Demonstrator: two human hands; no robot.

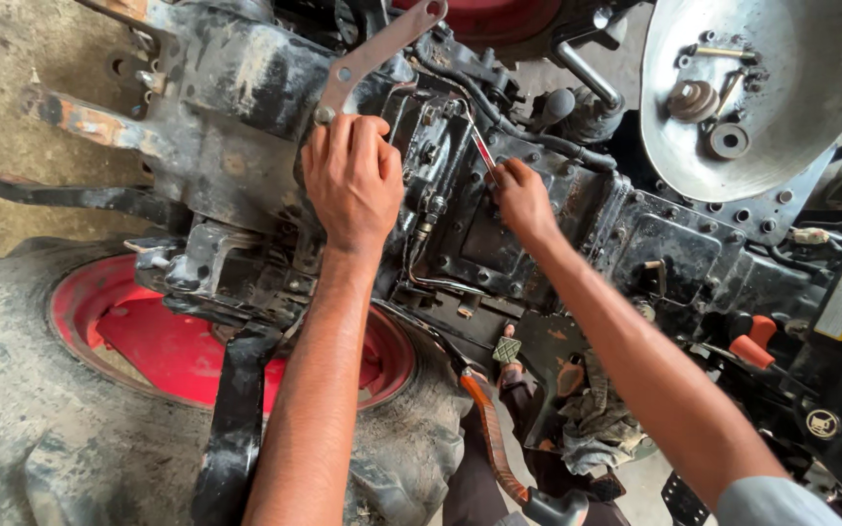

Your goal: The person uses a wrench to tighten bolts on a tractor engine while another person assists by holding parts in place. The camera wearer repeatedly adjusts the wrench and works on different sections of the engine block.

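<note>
Both forearms bare, no gloves; right arm's short grey sleeve (772, 499) just visible at frame bottom.

This is a vehicle repair workshop or farm-machinery garage: a grimy black cast-metal tractor housing studded with bolts (538, 234) fills the view, opened up and streaked with oil, beside a big mud-caked rubber tyre with a red steel rim (148, 341). A dented silver metal bowl holding loose washers, bolts and a pulley (791, 146) rests on the machine, an oily grey rag (596, 429) lies lower down, and the bare dusty concrete floor (2, 97) shows at left
</note>
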